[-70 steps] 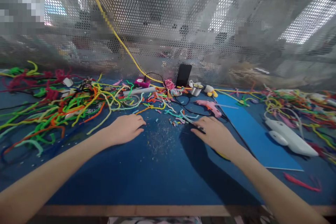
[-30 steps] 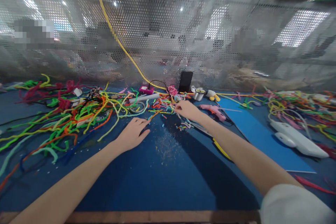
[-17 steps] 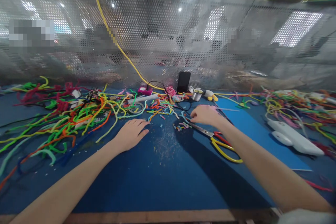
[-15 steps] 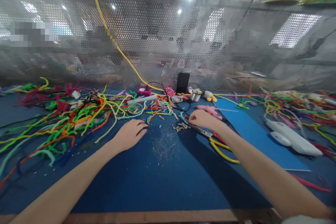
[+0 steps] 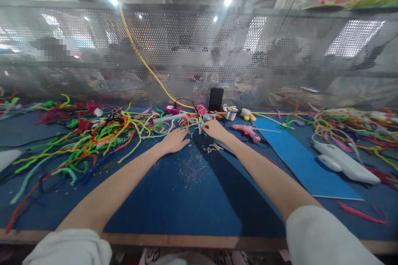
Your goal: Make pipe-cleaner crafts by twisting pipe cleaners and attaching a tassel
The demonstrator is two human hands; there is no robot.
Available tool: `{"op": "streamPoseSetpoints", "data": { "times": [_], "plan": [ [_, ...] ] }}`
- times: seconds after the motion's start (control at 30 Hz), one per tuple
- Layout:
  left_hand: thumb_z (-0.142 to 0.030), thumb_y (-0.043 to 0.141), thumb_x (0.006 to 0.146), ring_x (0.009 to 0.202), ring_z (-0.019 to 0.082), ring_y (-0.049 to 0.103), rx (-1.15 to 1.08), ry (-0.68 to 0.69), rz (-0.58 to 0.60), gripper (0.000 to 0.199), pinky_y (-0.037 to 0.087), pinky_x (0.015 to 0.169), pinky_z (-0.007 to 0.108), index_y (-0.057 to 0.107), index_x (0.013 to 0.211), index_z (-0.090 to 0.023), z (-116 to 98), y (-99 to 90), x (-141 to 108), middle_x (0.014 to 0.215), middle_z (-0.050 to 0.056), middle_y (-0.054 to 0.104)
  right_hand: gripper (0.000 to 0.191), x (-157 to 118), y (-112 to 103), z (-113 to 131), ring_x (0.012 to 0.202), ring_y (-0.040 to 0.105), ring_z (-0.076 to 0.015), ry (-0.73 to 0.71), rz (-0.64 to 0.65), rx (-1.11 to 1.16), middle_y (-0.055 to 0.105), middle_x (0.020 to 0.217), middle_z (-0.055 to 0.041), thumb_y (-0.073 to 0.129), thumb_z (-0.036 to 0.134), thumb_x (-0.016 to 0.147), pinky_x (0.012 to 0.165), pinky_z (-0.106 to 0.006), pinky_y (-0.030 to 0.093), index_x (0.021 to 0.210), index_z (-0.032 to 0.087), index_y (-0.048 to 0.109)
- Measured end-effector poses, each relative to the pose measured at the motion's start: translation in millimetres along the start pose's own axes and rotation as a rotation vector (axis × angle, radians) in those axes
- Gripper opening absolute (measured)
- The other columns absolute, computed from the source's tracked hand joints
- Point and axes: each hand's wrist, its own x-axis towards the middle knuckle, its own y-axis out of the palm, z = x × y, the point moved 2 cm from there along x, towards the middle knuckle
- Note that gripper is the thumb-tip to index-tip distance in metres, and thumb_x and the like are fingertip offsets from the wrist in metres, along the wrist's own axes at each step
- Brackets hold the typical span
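Nothing on your bench can be read: no lettering shows on the pink glue gun (image 5: 248, 130), the dark phone (image 5: 216, 99) propped at the mesh screen (image 5: 199, 49), or the small metal tin (image 5: 231, 113).

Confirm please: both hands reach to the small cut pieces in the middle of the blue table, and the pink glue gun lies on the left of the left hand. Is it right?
Not quite. In the head view the pink glue gun lies to the right of the right hand, not left of the left hand. Both hands do reach toward the small cut pieces on the blue table.
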Motion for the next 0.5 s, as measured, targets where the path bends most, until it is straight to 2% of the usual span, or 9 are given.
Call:
{"op": "streamPoseSetpoints", "data": {
  "times": [0.1,0.17,0.2,0.27,0.33,0.4,0.5],
  "plan": [
    [-0.032,0.043,0.097,0.126,0.031,0.057,-0.003,-0.002,-0.080,0.041,0.042,0.108,0.048,0.059,0.127,-0.009,-7.6,-11.5,-10.9,0.132,0.020,0.064,0.030,-27.3,-12.4,-13.8,0.089,0.069,-0.0198,0.037,-0.016,-0.019,0.076,0.102,-0.0130,0.050,0.024,0.093,0.076,-0.026,0.046,0.101,0.011,0.076],
    [-0.030,0.046,0.096,0.122,0.026,0.059,-0.029,0.064,-0.101,0.035,0.044,0.107,0.042,0.061,0.124,-0.014,-20.4,-17.6,-22.9,0.128,0.014,0.066,0.026,-57.2,-16.4,-29.8,0.078,0.068,-0.0184,0.042,0.023,-0.032,0.077,0.090,-0.0086,0.055,0.029,0.090,0.068,-0.025,0.044,0.093,0.015,0.077],
    [-0.030,0.048,0.096,0.121,0.024,0.059,-0.047,0.114,-0.098,0.033,0.045,0.107,0.038,0.062,0.123,-0.017,-29.0,-18.9,-26.9,0.128,0.010,0.066,0.025,-72.4,-16.2,-37.7,0.075,0.067,-0.0191,0.046,0.036,-0.047,0.076,0.087,-0.0083,0.059,0.033,0.087,0.066,-0.026,0.044,0.089,0.016,0.077],
    [-0.030,0.050,0.095,0.121,0.023,0.059,-0.108,0.209,-0.090,0.030,0.044,0.108,0.036,0.062,0.121,-0.019,-48.5,-17.1,-27.2,0.126,0.008,0.067,0.026,-98.2,-11.3,-49.4,0.084,0.068,-0.0209,0.047,0.042,-0.075,0.074,0.095,-0.0097,0.064,0.038,0.085,0.072,-0.027,0.044,0.094,0.017,0.076],
    [-0.030,0.054,0.094,0.118,0.024,0.060,-0.151,0.181,-0.080,0.032,0.044,0.108,0.038,0.061,0.122,-0.018,-66.4,-9.5,-17.2,0.123,0.009,0.068,0.025,-114.2,-2.4,-54.9,0.089,0.067,-0.0210,0.067,0.031,-0.104,0.072,0.100,-0.0099,0.061,0.037,0.088,0.077,-0.028,0.045,0.096,0.017,0.074],
    [-0.036,0.058,0.093,0.116,0.029,0.060,-0.159,0.126,-0.089,0.038,0.045,0.105,0.044,0.059,0.124,-0.015,-80.6,1.0,-2.0,0.121,0.014,0.067,0.024,-121.2,7.0,-56.2,0.086,0.067,-0.0203,0.117,0.010,-0.140,0.070,0.099,-0.0102,0.055,0.035,0.092,0.076,-0.029,0.045,0.094,0.016,0.071],
    [-0.039,0.059,0.093,0.109,0.030,0.062,-0.168,0.105,-0.082,0.029,0.050,0.096,0.044,0.066,0.109,-0.016,-90.3,14.5,18.9,0.111,0.014,0.068,0.026,-123.0,16.4,-57.6,0.081,0.067,-0.0205,0.192,-0.036,-0.208,0.068,0.097,-0.0115,0.050,0.034,0.095,0.073,-0.029,0.045,0.089,0.015,0.067]
  ]
}}
